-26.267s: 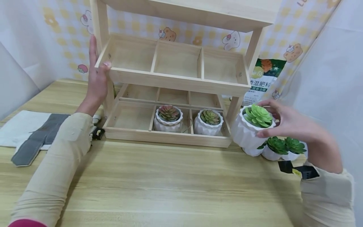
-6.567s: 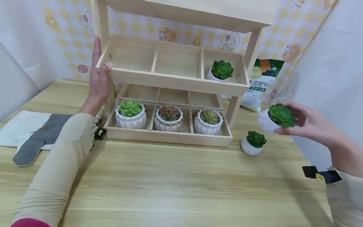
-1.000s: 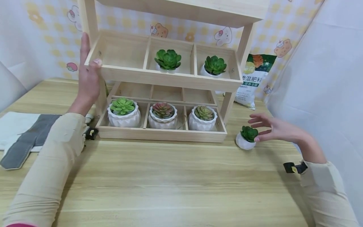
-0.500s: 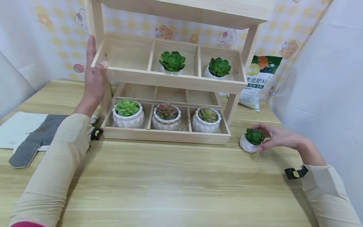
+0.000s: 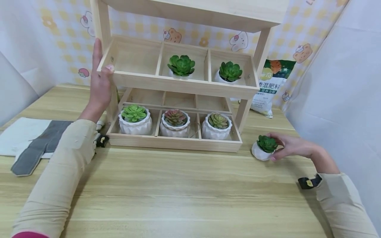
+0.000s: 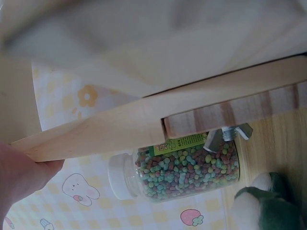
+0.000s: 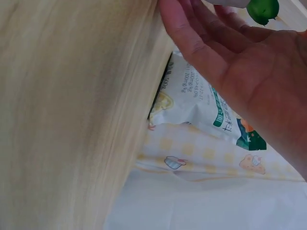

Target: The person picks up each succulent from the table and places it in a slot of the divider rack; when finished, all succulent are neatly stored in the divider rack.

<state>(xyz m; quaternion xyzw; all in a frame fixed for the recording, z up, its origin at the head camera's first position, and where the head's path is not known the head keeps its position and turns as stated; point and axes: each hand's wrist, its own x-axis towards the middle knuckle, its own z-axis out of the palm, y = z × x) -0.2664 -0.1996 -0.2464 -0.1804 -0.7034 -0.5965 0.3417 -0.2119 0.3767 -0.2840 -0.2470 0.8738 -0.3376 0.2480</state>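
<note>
My left hand (image 5: 100,84) grips the left side of a tiered wooden shelf (image 5: 184,84), thumb over the middle tray's edge. Far right on the table, my right hand (image 5: 293,146) holds a small dark green succulent in a white pot (image 5: 262,152), fingers and thumb around its right side. Two similar dark green succulents (image 5: 182,66) (image 5: 230,71) stand in the middle tray's centre and right compartments; the left one is bare. Along the bottom front row sit a light green succulent (image 5: 134,113), a reddish one (image 5: 175,118) and an olive one (image 5: 218,121), all in white ribbed pots.
A fertiliser bag (image 5: 269,89) stands behind the shelf's right side. A white and grey cloth item (image 5: 38,138) lies at the left. In the left wrist view, a clear jar of coloured pellets (image 6: 187,167) and a metal wing nut (image 6: 228,136) are near the shelf's wooden leg.
Since 6.6 s ago, a dark green succulent has gone into the middle compartment. My right hand then reached the last pot on the table and closed its fingers around it. My left hand stays on the shelf.
</note>
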